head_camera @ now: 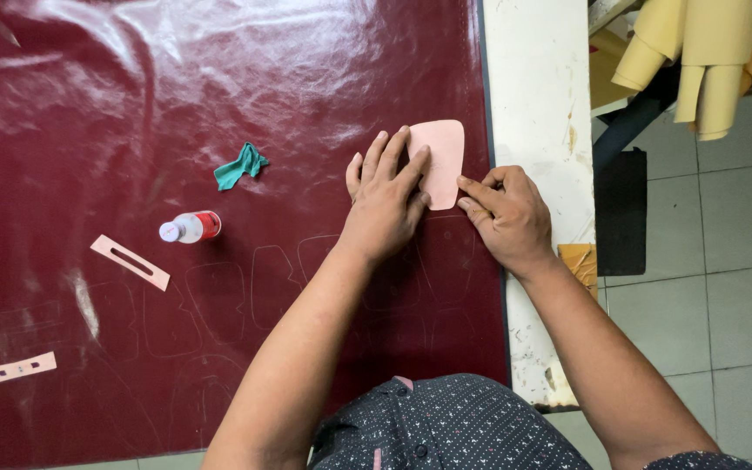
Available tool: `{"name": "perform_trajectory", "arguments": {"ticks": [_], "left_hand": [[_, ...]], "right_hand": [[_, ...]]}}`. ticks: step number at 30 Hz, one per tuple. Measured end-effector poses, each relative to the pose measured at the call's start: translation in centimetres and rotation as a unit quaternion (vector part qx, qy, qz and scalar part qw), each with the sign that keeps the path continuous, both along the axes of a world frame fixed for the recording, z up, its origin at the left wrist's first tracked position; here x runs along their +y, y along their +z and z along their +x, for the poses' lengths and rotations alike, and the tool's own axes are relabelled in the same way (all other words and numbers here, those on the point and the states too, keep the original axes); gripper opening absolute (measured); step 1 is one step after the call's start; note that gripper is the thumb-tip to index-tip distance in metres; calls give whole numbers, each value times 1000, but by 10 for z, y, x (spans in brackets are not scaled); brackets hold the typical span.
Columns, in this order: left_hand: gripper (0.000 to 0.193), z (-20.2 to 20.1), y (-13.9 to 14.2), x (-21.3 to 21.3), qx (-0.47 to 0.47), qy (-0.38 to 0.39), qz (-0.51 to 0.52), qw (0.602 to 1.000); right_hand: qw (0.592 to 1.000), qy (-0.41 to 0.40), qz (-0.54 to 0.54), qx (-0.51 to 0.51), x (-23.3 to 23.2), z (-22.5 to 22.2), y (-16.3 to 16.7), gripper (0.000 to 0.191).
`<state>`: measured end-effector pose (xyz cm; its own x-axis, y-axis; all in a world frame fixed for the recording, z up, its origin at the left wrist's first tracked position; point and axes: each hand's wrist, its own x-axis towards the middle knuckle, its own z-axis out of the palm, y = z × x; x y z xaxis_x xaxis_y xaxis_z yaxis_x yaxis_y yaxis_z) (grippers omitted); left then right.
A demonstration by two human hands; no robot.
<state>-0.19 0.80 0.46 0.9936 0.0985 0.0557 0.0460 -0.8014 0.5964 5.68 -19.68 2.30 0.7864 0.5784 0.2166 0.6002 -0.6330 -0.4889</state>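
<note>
A glossy dark red sheet of leather-like material (132,104) covers the table. On it, near the right edge, lies a pink card template (446,152) with rounded corners. My left hand (386,202) lies flat with its fingers spread, pressing down the template's left side. My right hand (506,216) is closed at the template's lower right edge, its fingertips against the rim; whether it pinches a marking tool is hidden. Faint traced outlines show on the sheet below my left hand.
A teal rag (241,165) and a small white bottle with a red label (191,227) lie left of my hands. Pink slotted strips (130,262) (17,368) sit further left. The white table edge (537,104) runs on the right; tan rolls (707,52) hang beyond it.
</note>
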Motion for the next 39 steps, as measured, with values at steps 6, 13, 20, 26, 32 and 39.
{"name": "perform_trajectory", "arguments": {"ticks": [6,13,20,26,32,39], "left_hand": [[65,0,2,-1,-2,-6,2,1000],[66,0,-1,-1,7,-10,21,1000],[66,2,11,-3,23,-11,33,999],[55,11,19,-24,112,-60,160,979],[52,14,2,-62,1,43,192,980],[58,11,5,-57,-8,-1,259,966]], "right_hand": [[1000,-2,6,-4,-1,-1,0,29],[1000,-4,3,-6,0,-1,-1,29],[1000,8,-6,2,2,-1,6,29],[991,44,123,36,11,33,31,12],[973,14,134,188,47,75,42,23],[969,34,97,223,73,84,29,24]]}}
